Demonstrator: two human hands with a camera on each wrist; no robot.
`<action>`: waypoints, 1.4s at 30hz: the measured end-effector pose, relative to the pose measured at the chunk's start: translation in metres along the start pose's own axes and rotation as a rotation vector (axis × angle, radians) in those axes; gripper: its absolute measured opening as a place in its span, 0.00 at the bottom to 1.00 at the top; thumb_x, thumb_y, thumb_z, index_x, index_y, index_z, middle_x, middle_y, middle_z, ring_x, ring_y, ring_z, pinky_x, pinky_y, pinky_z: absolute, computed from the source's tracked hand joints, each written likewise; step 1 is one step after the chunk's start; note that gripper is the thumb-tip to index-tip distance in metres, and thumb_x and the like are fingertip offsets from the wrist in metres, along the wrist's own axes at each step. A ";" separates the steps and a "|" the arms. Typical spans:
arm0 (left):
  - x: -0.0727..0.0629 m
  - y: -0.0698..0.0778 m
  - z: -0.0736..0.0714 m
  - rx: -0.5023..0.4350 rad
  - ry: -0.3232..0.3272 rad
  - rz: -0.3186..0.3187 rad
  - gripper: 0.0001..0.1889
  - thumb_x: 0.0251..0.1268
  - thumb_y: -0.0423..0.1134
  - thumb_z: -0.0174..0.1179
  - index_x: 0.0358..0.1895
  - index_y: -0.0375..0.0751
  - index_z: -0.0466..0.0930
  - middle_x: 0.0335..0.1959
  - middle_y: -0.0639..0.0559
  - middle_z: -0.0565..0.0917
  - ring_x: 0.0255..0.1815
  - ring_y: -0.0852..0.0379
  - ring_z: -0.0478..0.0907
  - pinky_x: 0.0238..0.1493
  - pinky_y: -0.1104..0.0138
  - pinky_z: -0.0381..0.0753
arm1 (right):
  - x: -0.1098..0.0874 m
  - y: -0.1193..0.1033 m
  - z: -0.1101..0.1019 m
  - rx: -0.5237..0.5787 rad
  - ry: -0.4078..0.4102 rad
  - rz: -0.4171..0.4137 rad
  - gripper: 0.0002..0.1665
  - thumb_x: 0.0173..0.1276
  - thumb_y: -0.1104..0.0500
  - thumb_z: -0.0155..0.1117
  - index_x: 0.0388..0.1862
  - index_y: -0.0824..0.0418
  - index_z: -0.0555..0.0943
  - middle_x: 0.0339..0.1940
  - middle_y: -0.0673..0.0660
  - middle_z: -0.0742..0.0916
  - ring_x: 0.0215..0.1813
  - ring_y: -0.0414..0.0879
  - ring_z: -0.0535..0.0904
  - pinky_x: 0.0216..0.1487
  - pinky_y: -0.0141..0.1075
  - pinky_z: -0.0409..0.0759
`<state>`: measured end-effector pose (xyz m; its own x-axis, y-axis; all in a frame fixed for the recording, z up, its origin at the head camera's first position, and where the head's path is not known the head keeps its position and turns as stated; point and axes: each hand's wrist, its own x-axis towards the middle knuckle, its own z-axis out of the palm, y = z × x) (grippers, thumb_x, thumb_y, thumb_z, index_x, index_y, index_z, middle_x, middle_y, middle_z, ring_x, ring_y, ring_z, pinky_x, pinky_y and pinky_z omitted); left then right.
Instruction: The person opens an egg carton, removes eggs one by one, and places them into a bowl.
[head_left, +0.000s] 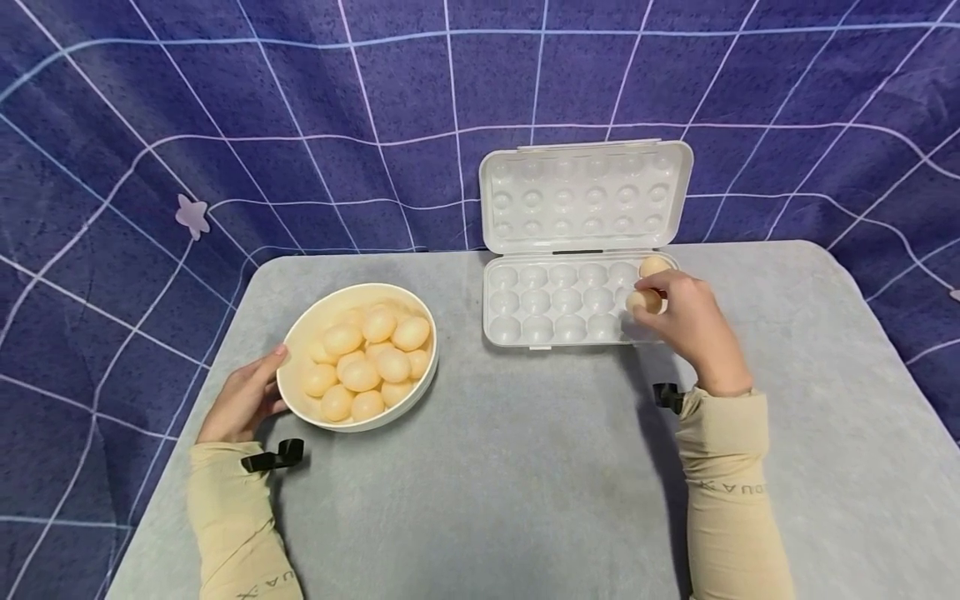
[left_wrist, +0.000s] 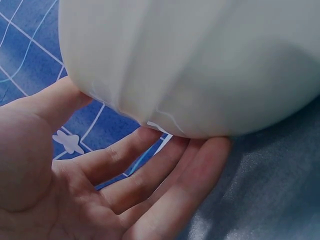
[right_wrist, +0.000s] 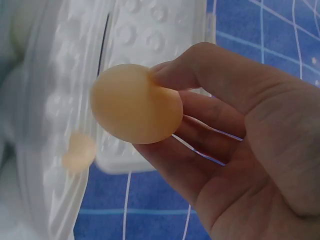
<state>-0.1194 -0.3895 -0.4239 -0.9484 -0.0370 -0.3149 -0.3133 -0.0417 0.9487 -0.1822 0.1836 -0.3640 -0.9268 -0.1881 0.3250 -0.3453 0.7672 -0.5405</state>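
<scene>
In the head view my right hand pinches an egg between thumb and fingertips over the right end of a white egg carton. Another egg sits in the back right corner cup. In the right wrist view the held egg is tilted, its far end clear of the fingers. My left hand rests against the left side of a cream bowl full of eggs. Seen from the left wrist, thumb and loosely bent fingers touch the bowl's outer wall.
The carton's lid stands open behind its cups, close to the blue gridded curtain. Both bowl and carton stand on a grey table. The bowl is to the left of the carton, with a gap between them.
</scene>
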 end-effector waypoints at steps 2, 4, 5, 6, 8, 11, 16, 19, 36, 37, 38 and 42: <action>0.001 -0.001 0.000 -0.008 -0.003 0.005 0.12 0.78 0.48 0.52 0.53 0.48 0.76 0.39 0.63 0.87 0.40 0.67 0.84 0.36 0.68 0.87 | 0.004 -0.006 0.004 0.014 -0.002 -0.015 0.15 0.56 0.69 0.67 0.44 0.74 0.83 0.44 0.70 0.86 0.47 0.63 0.80 0.52 0.54 0.77; 0.001 -0.003 0.000 -0.009 0.000 0.007 0.07 0.77 0.48 0.52 0.45 0.55 0.79 0.38 0.63 0.87 0.39 0.66 0.84 0.35 0.69 0.87 | 0.008 -0.013 0.009 0.025 -0.004 -0.038 0.15 0.57 0.68 0.67 0.44 0.73 0.83 0.44 0.69 0.86 0.47 0.62 0.80 0.52 0.53 0.77; 0.001 -0.003 0.000 -0.009 0.001 0.008 0.07 0.77 0.48 0.52 0.44 0.57 0.80 0.38 0.63 0.87 0.39 0.66 0.84 0.35 0.69 0.87 | 0.010 -0.017 0.011 0.031 -0.005 -0.049 0.15 0.57 0.68 0.67 0.44 0.73 0.83 0.43 0.69 0.86 0.47 0.62 0.80 0.52 0.53 0.77; 0.001 -0.003 0.000 -0.009 0.002 0.007 0.07 0.77 0.48 0.52 0.43 0.57 0.80 0.38 0.63 0.87 0.38 0.66 0.84 0.35 0.69 0.87 | 0.013 -0.020 0.014 0.038 -0.007 -0.059 0.15 0.57 0.68 0.67 0.44 0.73 0.83 0.43 0.68 0.86 0.47 0.61 0.80 0.52 0.52 0.77; 0.000 -0.004 0.000 -0.010 0.006 0.004 0.07 0.77 0.48 0.53 0.44 0.56 0.80 0.38 0.63 0.87 0.38 0.66 0.84 0.35 0.69 0.87 | 0.016 -0.027 0.018 0.059 -0.015 -0.074 0.15 0.57 0.69 0.68 0.44 0.73 0.83 0.45 0.68 0.86 0.49 0.61 0.81 0.53 0.52 0.77; 0.000 -0.003 0.001 -0.007 0.017 -0.008 0.07 0.77 0.49 0.54 0.47 0.53 0.78 0.38 0.63 0.87 0.38 0.67 0.84 0.35 0.69 0.87 | 0.020 -0.036 0.024 0.097 -0.030 -0.073 0.15 0.57 0.70 0.67 0.45 0.73 0.83 0.46 0.68 0.86 0.50 0.60 0.81 0.55 0.52 0.78; 0.000 -0.002 0.005 0.010 0.037 -0.028 0.20 0.76 0.50 0.55 0.60 0.41 0.69 0.37 0.64 0.86 0.37 0.67 0.84 0.35 0.70 0.87 | 0.022 -0.051 0.033 0.140 -0.040 -0.073 0.16 0.57 0.70 0.67 0.45 0.72 0.83 0.47 0.67 0.86 0.50 0.59 0.81 0.56 0.50 0.78; 0.001 -0.001 0.006 0.019 0.031 -0.025 0.29 0.76 0.51 0.54 0.67 0.33 0.62 0.38 0.64 0.86 0.37 0.68 0.83 0.35 0.70 0.87 | 0.023 -0.060 0.039 0.159 -0.034 -0.076 0.16 0.56 0.69 0.68 0.45 0.70 0.83 0.47 0.65 0.86 0.51 0.57 0.81 0.57 0.48 0.78; 0.000 -0.002 0.006 0.020 0.014 -0.013 0.35 0.77 0.50 0.52 0.71 0.25 0.54 0.39 0.64 0.86 0.40 0.68 0.84 0.37 0.68 0.87 | 0.023 -0.109 0.072 0.268 -0.060 -0.135 0.15 0.58 0.68 0.69 0.46 0.67 0.84 0.48 0.60 0.86 0.52 0.52 0.81 0.59 0.43 0.77; 0.000 -0.001 0.006 0.021 0.016 -0.012 0.36 0.77 0.50 0.52 0.72 0.24 0.53 0.38 0.64 0.86 0.40 0.68 0.84 0.36 0.68 0.87 | 0.023 -0.111 0.074 0.266 -0.063 -0.145 0.15 0.58 0.68 0.69 0.45 0.67 0.84 0.48 0.60 0.86 0.52 0.52 0.81 0.59 0.43 0.77; 0.000 0.000 0.006 0.023 0.019 -0.012 0.37 0.77 0.50 0.52 0.72 0.23 0.52 0.38 0.64 0.86 0.39 0.68 0.84 0.36 0.68 0.87 | 0.024 -0.114 0.076 0.263 -0.064 -0.158 0.15 0.57 0.68 0.69 0.45 0.67 0.84 0.47 0.60 0.86 0.52 0.52 0.81 0.59 0.43 0.78; -0.001 0.003 0.004 0.029 0.038 -0.017 0.38 0.76 0.51 0.53 0.72 0.23 0.52 0.37 0.64 0.86 0.38 0.68 0.83 0.35 0.70 0.86 | 0.026 -0.126 0.086 0.245 -0.067 -0.208 0.14 0.58 0.67 0.69 0.45 0.66 0.84 0.47 0.59 0.86 0.52 0.52 0.80 0.57 0.42 0.78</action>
<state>-0.1193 -0.3855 -0.4208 -0.9407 -0.0742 -0.3311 -0.3310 -0.0133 0.9435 -0.1754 0.0292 -0.3537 -0.8374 -0.3716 0.4008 -0.5461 0.5392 -0.6412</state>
